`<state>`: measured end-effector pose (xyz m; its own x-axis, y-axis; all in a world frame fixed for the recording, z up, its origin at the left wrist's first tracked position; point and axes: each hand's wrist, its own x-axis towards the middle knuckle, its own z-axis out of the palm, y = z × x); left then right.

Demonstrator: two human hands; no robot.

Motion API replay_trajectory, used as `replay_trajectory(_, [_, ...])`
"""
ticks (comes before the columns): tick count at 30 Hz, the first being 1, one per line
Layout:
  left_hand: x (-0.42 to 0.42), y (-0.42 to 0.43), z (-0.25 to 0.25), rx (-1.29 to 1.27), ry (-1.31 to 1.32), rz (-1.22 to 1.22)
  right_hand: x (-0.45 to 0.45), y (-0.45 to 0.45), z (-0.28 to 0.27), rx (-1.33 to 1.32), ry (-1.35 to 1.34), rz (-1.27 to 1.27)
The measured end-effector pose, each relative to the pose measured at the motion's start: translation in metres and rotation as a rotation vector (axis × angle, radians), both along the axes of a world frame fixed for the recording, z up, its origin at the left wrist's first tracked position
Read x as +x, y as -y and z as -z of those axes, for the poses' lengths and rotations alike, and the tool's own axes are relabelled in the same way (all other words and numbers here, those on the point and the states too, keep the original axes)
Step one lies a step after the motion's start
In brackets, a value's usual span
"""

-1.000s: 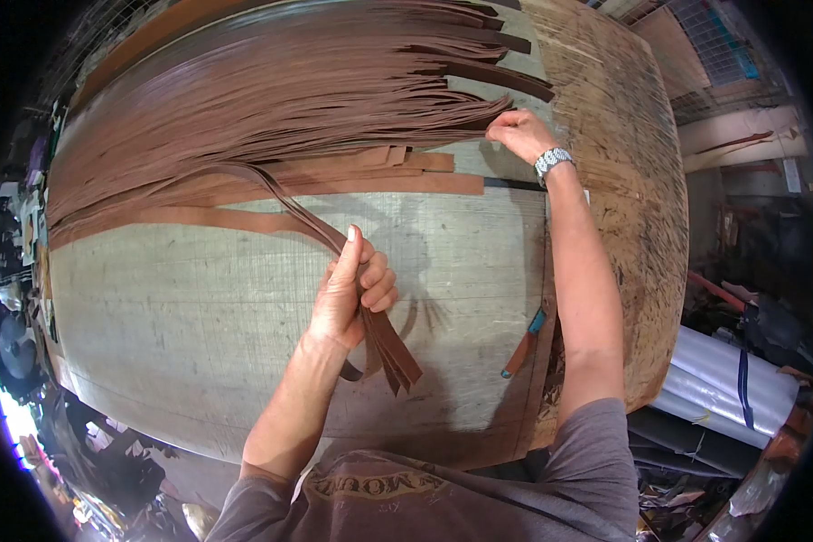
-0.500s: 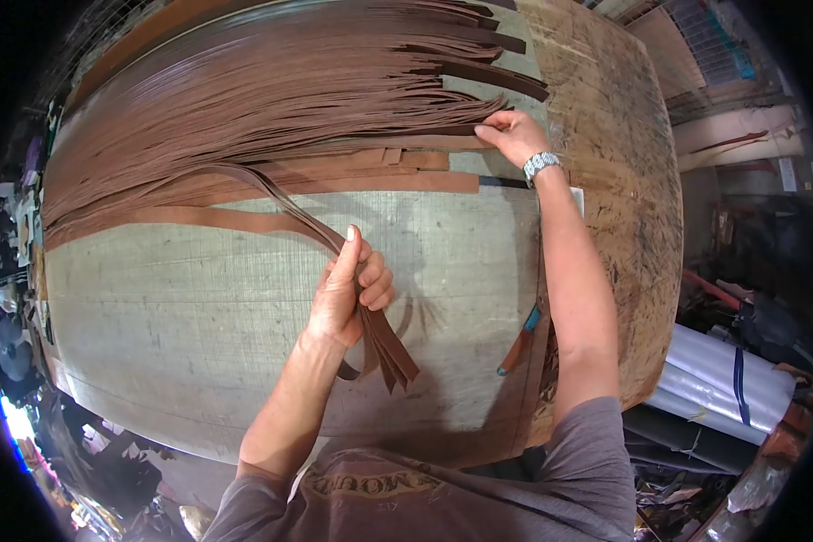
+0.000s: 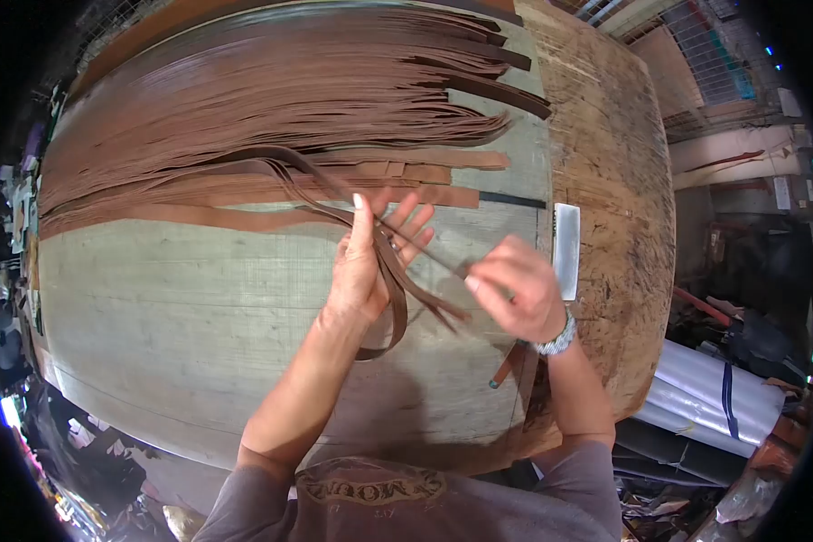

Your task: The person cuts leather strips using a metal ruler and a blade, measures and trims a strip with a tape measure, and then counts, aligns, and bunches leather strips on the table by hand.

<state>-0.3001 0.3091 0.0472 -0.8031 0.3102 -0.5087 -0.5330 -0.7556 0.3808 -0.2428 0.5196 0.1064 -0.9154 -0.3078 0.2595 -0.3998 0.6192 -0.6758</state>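
Observation:
Several long brown leather strips (image 3: 395, 316) run through my left hand (image 3: 361, 271), between the thumb and the half-opened fingers; their ends hang over the mat, and one curls in a loop. My right hand (image 3: 519, 289), smeared by motion, pinches the end of a single leather strip (image 3: 441, 258) and holds it out to the right of my left hand. That strip crosses my left fingers and leads back to the pile. The big pile of leather strips (image 3: 262, 90) lies across the far side, its ends uneven at the right.
A grey-green mat (image 3: 190, 316) covers most of the worn wooden table (image 3: 619, 208). A pale metal block (image 3: 565, 251) lies at its right edge, with a brown-handled tool (image 3: 506, 366) nearer me. Silvery rolls (image 3: 709, 397) stand beyond the table at the right.
My right hand has come from the pile's right end down toward me, drawing one strip along. My left fingers have loosened and spread, and the left hand has shifted slightly right.

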Motion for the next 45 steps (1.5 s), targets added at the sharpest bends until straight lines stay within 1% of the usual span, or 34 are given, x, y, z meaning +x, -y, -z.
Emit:
replay_trajectory(3, [0.000,0.001,-0.005,-0.065,0.064,0.035,0.005,-0.006,0.003,-0.055,0.091,-0.120])
replay_trajectory(4, [0.001,0.006,0.004,-0.082,0.100,0.068,0.002,-0.011,0.008,-0.088,0.115,-0.146])
replay_trajectory(6, [0.005,0.015,0.010,-0.018,0.062,0.110,-0.026,-0.031,0.023,0.054,0.011,0.077])
replay_trajectory(7, [0.008,0.016,0.011,0.015,0.044,0.131,-0.046,-0.038,0.032,0.076,-0.062,0.186])
replay_trajectory(8, [0.010,0.014,0.006,-0.011,0.088,0.104,-0.068,-0.046,0.042,0.098,-0.135,0.294])
replay_trajectory(10, [0.016,0.019,0.012,-0.036,0.088,0.133,-0.111,-0.063,0.069,0.257,-0.371,0.349])
replay_trajectory(13, [0.023,0.027,0.015,-0.073,0.089,0.143,-0.141,-0.071,0.101,0.356,-0.411,0.351])
replay_trajectory(15, [0.025,0.031,0.018,-0.072,0.081,0.143,-0.146,-0.070,0.116,0.338,-0.425,0.386])
replay_trajectory(18, [0.028,0.035,0.019,-0.072,0.062,0.146,-0.144,-0.065,0.124,0.303,-0.444,0.444])
replay_trajectory(22, [0.028,0.035,0.027,-0.064,0.045,0.159,-0.143,-0.066,0.126,0.324,-0.515,0.430])
replay_trajectory(30, [0.029,0.034,0.023,-0.052,0.046,0.144,-0.135,-0.065,0.132,0.384,-0.625,0.397])
replay_trajectory(42, [0.029,0.032,0.023,-0.060,0.067,0.136,-0.130,-0.060,0.128,0.425,-0.596,0.383])
replay_trajectory(45, [0.029,0.031,0.024,-0.062,0.070,0.134,-0.131,-0.066,0.132,0.446,-0.580,0.346])
